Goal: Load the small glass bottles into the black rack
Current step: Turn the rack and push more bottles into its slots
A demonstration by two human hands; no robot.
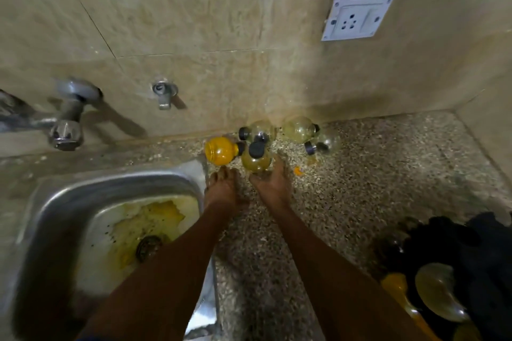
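Observation:
Several small round glass bottles with black caps lie in a cluster on the speckled counter by the wall. One is filled orange (221,150); others are clear with a yellow tint (298,129). My right hand (273,184) grips the nearest yellowish bottle (255,161), thumb on its left and fingers on its right. My left hand (223,188) reaches with straight fingers just short of the orange bottle and holds nothing. The black rack (460,243) stands at the lower right, with a clear bottle (437,295) and an orange one (396,289) in it. The frame is blurred.
A steel sink (110,183) with yellow residue lies to the left, under two wall taps (68,119). A white wall socket (357,16) sits above the counter. A small orange spill (297,171) marks the counter beside my right hand.

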